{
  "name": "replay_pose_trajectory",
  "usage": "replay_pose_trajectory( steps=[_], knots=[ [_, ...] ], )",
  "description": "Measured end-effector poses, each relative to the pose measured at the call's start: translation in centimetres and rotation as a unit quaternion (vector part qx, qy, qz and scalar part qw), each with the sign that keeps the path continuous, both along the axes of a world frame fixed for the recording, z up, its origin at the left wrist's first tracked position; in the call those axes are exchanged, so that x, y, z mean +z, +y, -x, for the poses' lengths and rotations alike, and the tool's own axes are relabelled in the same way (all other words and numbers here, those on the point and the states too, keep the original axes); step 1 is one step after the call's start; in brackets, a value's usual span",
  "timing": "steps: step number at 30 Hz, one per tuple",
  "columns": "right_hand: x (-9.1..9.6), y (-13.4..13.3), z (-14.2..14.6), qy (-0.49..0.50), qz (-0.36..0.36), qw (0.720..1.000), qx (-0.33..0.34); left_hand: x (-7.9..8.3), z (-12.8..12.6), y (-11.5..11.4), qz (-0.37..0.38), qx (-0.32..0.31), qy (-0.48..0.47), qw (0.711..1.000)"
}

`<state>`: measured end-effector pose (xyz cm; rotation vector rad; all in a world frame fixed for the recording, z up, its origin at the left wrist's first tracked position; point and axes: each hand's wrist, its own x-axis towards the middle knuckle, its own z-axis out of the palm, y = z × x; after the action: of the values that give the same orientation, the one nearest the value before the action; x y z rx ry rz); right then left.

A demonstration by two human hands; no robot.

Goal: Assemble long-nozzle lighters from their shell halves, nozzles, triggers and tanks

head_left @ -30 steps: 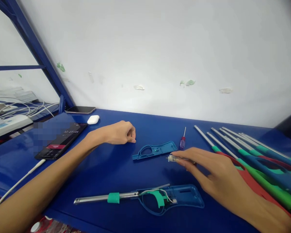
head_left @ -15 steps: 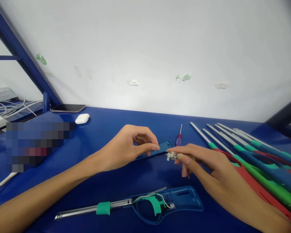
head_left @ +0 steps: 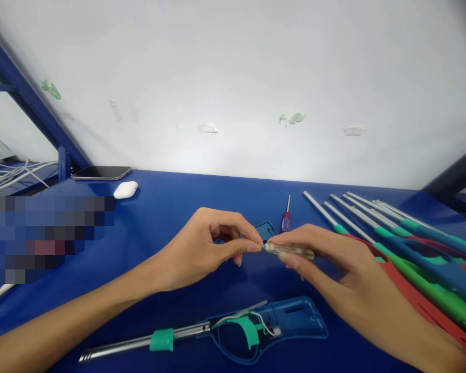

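My right hand (head_left: 314,251) pinches a small clear lighter fuel tank (head_left: 301,251), holding it above the table with its valve end to the left. At that end, the thumb and fingertips of my left hand (head_left: 225,241) are closed on the thin valve tip. Below both hands lies an opened long-nosed gas lighter (head_left: 295,318): a blue half shell with a metal tube, a green trigger and collar, and a white wire. The other blue half shell (head_left: 266,229) lies behind my hands, mostly covered by them.
Behind the hands is a purple-and-red screwdriver (head_left: 286,220). Several long lighters (head_left: 415,274) in red, green and blue lie at the right. At the back left are a phone (head_left: 101,172) and a white earbud case (head_left: 126,190). A wall (head_left: 248,77) borders the table.
My left hand has come right and down to the tank and closed on its tip. The tank has turned in my right hand, so more of its clear body shows.
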<state>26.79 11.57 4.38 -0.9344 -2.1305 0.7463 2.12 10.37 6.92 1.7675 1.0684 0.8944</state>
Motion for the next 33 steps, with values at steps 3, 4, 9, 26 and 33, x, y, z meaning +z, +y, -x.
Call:
replay_pose_trajectory(
  steps=[3, 4, 9, 26, 33],
  knots=[
    [0.0, -0.1, 0.1, 0.017, -0.012, 1.000, -0.008, -0.1, -0.1, 0.0, -0.002, 0.017, -0.004, 1.000],
    [0.0, -0.1, 0.1, 0.021, -0.018, 1.000, -0.011, -0.2, -0.1, 0.0, -0.007, 0.023, -0.004, 1.000],
    [0.0, 0.0, 0.3, 0.036, -0.049, 0.998, -0.028, -0.6, -0.2, -0.1, -0.046, 0.048, 0.000, 0.998],
    [-0.1, -0.3, 0.7, 0.029, -0.073, 0.997, -0.022, -1.5, -0.6, -0.7, -0.115, 0.087, -0.013, 0.989],
    [-0.8, -0.8, 1.1, 0.040, -0.049, 0.998, -0.002, -2.2, -1.1, -1.2, -0.197, 0.108, 0.042, 0.974]
  ],
)
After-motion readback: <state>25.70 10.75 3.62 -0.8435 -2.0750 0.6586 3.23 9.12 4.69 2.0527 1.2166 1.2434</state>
